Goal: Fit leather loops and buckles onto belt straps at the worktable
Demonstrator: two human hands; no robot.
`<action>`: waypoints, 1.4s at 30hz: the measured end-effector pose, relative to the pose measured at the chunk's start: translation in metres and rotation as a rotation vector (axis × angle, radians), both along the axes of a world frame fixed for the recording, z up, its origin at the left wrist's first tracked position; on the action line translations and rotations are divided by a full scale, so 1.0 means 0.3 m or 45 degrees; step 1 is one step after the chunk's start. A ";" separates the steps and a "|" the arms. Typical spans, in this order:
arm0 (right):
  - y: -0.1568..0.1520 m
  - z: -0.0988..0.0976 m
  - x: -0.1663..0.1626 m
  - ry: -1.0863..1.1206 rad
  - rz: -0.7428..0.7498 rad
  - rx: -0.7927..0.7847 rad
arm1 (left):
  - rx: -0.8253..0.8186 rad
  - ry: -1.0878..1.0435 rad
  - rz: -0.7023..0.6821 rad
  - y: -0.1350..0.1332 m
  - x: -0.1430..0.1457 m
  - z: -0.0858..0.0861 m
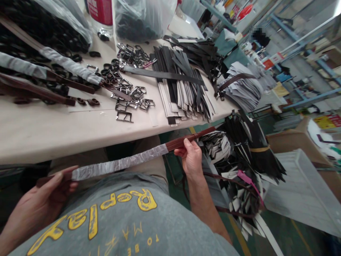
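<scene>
Through the head camera I am looking down at a brown belt (121,163), its middle sleeved in crinkled pale wrapping, spanning the space above the lap and in front of the table (53,133). My left hand (52,193) is closing thumb over fingers on one bare brown end, and my right hand (192,156) is pinching the brown stretch beyond the wrapping; I am presumably gripping both sides so the belt isn't sagging. Metal buckles (134,96) are lying heaped beside dark strips (165,60) on the table, probably grouped for easy reach. More wrapped brown belts (71,65) are running out past the left border, so I am not seeing their full length. My left fingers are partly covering the held end, the far tip is blurring into bundled straps (255,145), and the plastic bag (144,14) is clouding its dark contents.
</scene>
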State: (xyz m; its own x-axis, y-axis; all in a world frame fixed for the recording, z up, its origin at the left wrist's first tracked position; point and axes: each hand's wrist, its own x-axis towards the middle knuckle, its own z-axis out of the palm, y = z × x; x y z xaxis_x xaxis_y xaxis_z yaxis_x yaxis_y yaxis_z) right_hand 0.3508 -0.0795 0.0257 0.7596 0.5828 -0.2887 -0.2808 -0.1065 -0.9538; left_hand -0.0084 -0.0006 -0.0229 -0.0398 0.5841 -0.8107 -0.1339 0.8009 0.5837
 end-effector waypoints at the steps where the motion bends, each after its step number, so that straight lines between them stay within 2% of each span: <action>1: -0.012 -0.006 0.006 0.015 -0.004 -0.013 | 0.008 -0.079 0.031 -0.005 0.011 0.013; 3: -0.053 -0.034 0.024 0.048 0.001 -0.103 | 0.095 -0.238 0.043 -0.011 0.031 0.033; 4: -0.079 -0.057 0.037 0.056 0.030 -0.193 | 0.098 -0.344 -0.033 -0.011 0.040 0.038; 5: -0.105 -0.085 0.052 0.054 0.115 -0.324 | 0.196 -0.395 -0.002 -0.008 0.047 0.039; 8: -0.167 -0.168 0.086 -0.091 0.598 -0.814 | 0.355 -0.453 0.041 0.010 0.055 0.028; 10: -0.175 -0.190 0.078 -0.355 0.825 -0.906 | 0.404 -0.487 0.009 0.018 0.060 0.023; 12: -0.142 -0.170 0.032 -0.651 0.922 -0.757 | 0.420 -0.535 -0.043 0.015 0.071 0.024; 14: -0.070 -0.122 -0.050 -0.874 1.009 -0.468 | 0.410 -0.563 -0.125 0.008 0.089 0.030; 15: -0.022 -0.094 -0.099 -0.917 1.083 -0.309 | 0.416 -0.550 -0.187 0.004 0.098 0.034; 17: 0.080 -0.042 -0.203 -0.835 1.388 -0.061 | 0.489 -0.449 -0.358 0.003 0.116 0.045; 20: 0.208 0.007 -0.338 -0.749 1.844 -0.069 | 0.756 -0.180 -0.592 0.017 0.128 0.070; 22: 0.254 0.016 -0.392 -0.791 2.010 -0.156 | 0.928 -0.016 -0.653 0.029 0.128 0.084; 25: 0.267 0.004 -0.410 -0.668 2.088 -0.298 | 0.978 0.081 -0.675 0.040 0.124 0.091; 35: 0.160 -0.029 -0.289 -0.345 2.068 -0.519 | 0.624 -0.107 -0.587 0.036 0.156 0.062; 38: 0.144 -0.029 -0.266 -0.365 2.087 -0.491 | 0.547 -0.163 -0.500 0.038 0.149 0.035; 42: 0.122 -0.034 -0.234 -0.302 2.078 -0.540 | 0.484 -0.233 -0.300 0.041 0.131 -0.004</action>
